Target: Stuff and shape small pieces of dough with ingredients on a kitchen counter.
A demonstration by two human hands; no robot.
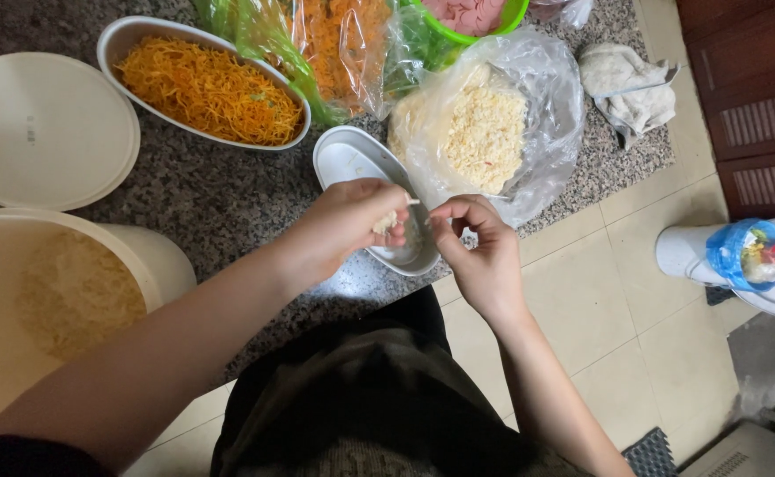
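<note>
Far left, a round cream lid (43,128) lies flat on the speckled counter (220,199), and below it I see a big cream tub (153,261) part full of pale shreds. Next along, an oval dish of orange shreds (206,84) runs its long axis from upper left to lower right. At centre my left hand (343,225) is closed around a small clump of pale crumbs (388,221), fingers curled in, directly over the small white oval dish (352,163); that dish also points upper left to lower right, its near end close to the counter edge. A thin pale strand (413,202) pokes out of the clump toward my right hand (480,256), lying roughly level, left to right. The right thumb and forefinger are pinched nearly shut at that strand's tip; I cannot tell if they actually grip it. Behind sits an open clear bag of pale crumbs (485,132), then a crumpled cloth (630,88). Risk as I judge it: a loose squeeze would drop crumbs past the dish's near end onto the floor tiles (582,309), and a wrist nudge could tip the dish off.
</note>
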